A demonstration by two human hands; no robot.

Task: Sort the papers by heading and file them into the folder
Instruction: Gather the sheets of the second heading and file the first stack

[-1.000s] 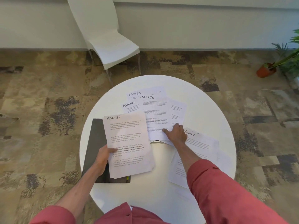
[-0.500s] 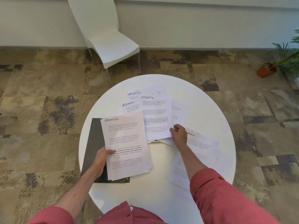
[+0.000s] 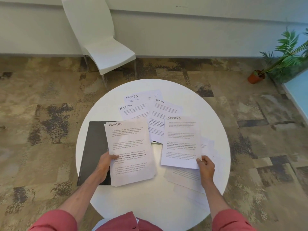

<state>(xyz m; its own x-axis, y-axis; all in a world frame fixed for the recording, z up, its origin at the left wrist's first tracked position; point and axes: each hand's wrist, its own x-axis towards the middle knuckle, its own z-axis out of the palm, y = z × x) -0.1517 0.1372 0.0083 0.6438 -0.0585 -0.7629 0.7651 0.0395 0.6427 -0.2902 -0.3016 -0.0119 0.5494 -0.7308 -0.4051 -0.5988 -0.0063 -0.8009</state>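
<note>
1. The left hand (image 3: 104, 165) grips the near left edge of a stack of white printed sheets headed ADMIN (image 3: 130, 150), with the thumb on top and the fingers beneath.
2. The right hand (image 3: 205, 167) pinches the near right corner of a single white sheet headed SPORTS (image 3: 180, 140). The two hands are well apart.
3. Half a second ago that sheet lay on the middle pile under the right hand. Now it is drawn off toward the person's right, and a white ADMIN sheet (image 3: 166, 110) it covered shows.
4. As I judge it, the uncovered sheet can now join the left stack, while the SPORTS sheet needs a pile of its own.
5. The ADMIN stack overlaps the flat black folder (image 3: 93, 147), which lies on the left of the round white counter (image 3: 150, 197).
6. Farther off lie a second SPORTS sheet (image 3: 141, 97) and a further ADMIN sheet (image 3: 133, 110). More loose white sheets (image 3: 186, 177) lie beneath the right hand. Nothing looks filed yet.
</note>
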